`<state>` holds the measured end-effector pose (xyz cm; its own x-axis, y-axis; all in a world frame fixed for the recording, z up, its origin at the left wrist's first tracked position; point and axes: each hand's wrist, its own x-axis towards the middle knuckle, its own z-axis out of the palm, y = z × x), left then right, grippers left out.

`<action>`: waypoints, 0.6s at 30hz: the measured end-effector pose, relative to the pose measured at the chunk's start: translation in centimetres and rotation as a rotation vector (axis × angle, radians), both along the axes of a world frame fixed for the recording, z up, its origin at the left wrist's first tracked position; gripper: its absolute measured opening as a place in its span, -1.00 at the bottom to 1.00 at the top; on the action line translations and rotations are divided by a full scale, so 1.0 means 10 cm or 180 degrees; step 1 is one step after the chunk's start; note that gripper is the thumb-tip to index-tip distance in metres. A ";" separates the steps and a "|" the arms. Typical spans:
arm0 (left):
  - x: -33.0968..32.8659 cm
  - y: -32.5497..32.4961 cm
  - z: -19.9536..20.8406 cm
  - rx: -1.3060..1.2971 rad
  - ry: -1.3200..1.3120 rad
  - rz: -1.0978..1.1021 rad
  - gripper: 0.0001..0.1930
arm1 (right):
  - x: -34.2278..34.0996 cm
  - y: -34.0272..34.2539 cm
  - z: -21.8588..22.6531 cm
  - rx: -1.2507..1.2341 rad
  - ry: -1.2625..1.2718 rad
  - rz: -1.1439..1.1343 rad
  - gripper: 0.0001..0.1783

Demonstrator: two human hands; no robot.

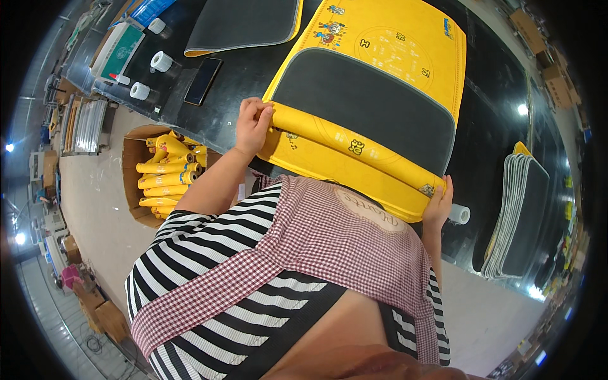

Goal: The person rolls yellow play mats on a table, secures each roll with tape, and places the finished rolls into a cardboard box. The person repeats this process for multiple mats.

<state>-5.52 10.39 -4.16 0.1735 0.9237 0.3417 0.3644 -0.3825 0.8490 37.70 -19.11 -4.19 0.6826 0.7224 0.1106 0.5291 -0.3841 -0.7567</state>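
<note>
A yellow printed mat (358,147) with a dark grey underside (361,95) lies partly rolled across the table in front of me. My left hand (253,126) has its fingers curled round the left end of the roll. At the right end my right hand (438,206) grips the same roll, its thumb side along the edge; part of its fingers is hidden. Beneath the roll another yellow mat (392,31) lies flat, face up, with its printed circle and cartoon figures showing on the far side.
A phone (203,81), white tape rolls (161,61) and a green-and-white box (119,50) sit at the left. Another mat (244,25) lies folded behind. A white roll (459,214) is by my right hand, beside stacked mats (516,215). A carton (134,183) holds rolled yellow mats.
</note>
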 end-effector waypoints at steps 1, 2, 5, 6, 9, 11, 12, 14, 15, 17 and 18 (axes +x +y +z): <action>0.09 0.00 0.21 0.0082 0.0473 0.0094 -0.87 | 0.03 0.04 0.01 -0.0143 -0.0075 -0.0036 -0.47; 0.18 0.00 0.37 0.0170 0.0939 0.0186 -0.86 | 0.06 0.09 0.02 -0.0282 -0.0157 -0.0075 -0.47; 0.43 0.03 0.66 0.1656 0.2627 -0.0459 -0.77 | 0.12 0.37 0.18 -0.0498 -0.0464 -0.0153 -0.48; 0.61 -0.02 0.41 0.1317 0.1939 -0.1085 -0.62 | 0.14 0.51 0.23 -0.0530 -0.0576 -0.0152 -0.48; 1.25 -0.51 0.30 0.1941 0.2288 -0.1691 -0.21 | 0.37 0.81 0.19 -0.0468 -0.0925 -0.0144 -0.48; 1.58 -0.46 0.43 0.1547 0.2402 -0.1622 -0.15 | 0.50 1.11 0.25 -0.0270 -0.1142 -0.0273 -0.49; 1.71 -0.41 0.52 0.1354 0.2448 -0.1609 -0.12 | 0.56 1.23 0.29 -0.0178 -0.1249 -0.0361 -0.49; 1.96 -0.14 0.69 0.0966 0.2760 -0.1680 -0.11 | 0.70 1.43 0.38 0.0525 -0.1028 -0.0209 -0.55; 2.08 0.00 0.76 0.0762 0.2908 -0.1710 -0.11 | 0.75 1.47 0.42 0.0870 -0.0920 -0.0122 -0.58; 2.28 0.31 0.88 0.0366 0.2998 -0.1932 -0.12 | 0.75 1.51 0.43 0.0960 -0.0583 0.0060 -0.64; 2.37 0.43 0.94 0.0188 0.3048 -0.2062 -0.13 | 0.72 1.52 0.44 0.1012 -0.0414 0.0125 -0.67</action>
<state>18.18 14.65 5.28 0.8197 0.5539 -0.1458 0.5698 -0.7627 0.3058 44.94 -3.90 0.16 0.6204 0.6631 0.4188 0.6387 -0.1174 -0.7604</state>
